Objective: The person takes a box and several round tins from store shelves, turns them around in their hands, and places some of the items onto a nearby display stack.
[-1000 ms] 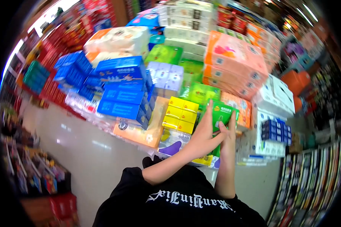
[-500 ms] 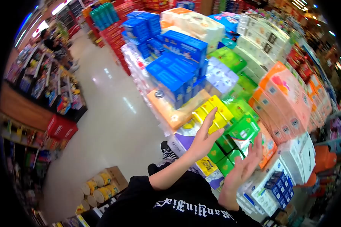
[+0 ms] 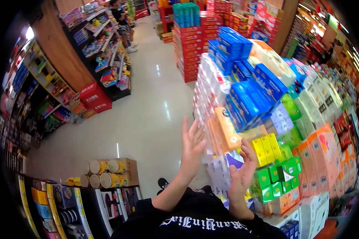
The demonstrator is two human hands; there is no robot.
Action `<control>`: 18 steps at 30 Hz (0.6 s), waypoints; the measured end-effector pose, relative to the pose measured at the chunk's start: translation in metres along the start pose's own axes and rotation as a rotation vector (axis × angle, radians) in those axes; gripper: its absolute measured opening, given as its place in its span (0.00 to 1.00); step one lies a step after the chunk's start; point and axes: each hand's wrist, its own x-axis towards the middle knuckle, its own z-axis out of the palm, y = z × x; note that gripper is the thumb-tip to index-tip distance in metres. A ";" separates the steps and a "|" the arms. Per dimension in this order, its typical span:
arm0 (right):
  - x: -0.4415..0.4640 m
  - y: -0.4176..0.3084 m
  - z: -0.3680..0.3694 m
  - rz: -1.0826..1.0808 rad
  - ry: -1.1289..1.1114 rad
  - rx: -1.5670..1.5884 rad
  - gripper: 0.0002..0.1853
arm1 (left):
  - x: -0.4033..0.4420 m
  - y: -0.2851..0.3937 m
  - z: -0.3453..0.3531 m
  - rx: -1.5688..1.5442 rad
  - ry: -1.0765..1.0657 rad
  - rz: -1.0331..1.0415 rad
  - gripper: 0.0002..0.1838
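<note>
My left hand (image 3: 192, 148) is raised over the aisle floor beside the display, fingers spread and nothing in it. My right hand (image 3: 243, 171) is held up at the near edge of the stack, its fingers loosely bent, thumb apart, palm without any object. Behind and beside it sit yellow packs (image 3: 266, 149) and several green packs (image 3: 273, 175). Farther back, an orange-beige pack (image 3: 229, 129) lies under blue boxes (image 3: 249, 101). Neither hand visibly grips any of these goods, though whether the right one brushes the stack I cannot tell.
The tiled aisle (image 3: 147, 103) runs forward on the left, past stacked red boxes (image 3: 189, 51). A person (image 3: 121, 22) stands by the far shelves (image 3: 107, 51). Yellow cans (image 3: 107, 171) sit beside a carton at lower left. Peach tissue packs (image 3: 319, 159) are piled at right.
The view has turned left, so the display sits farther right and more aisle shows. My hands, over the packs before, are now at the aisle side, still without anything in them.
</note>
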 end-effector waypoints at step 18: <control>-0.032 -0.030 0.312 -0.018 -0.558 0.273 0.26 | -0.024 0.148 -0.306 0.154 0.558 0.392 0.36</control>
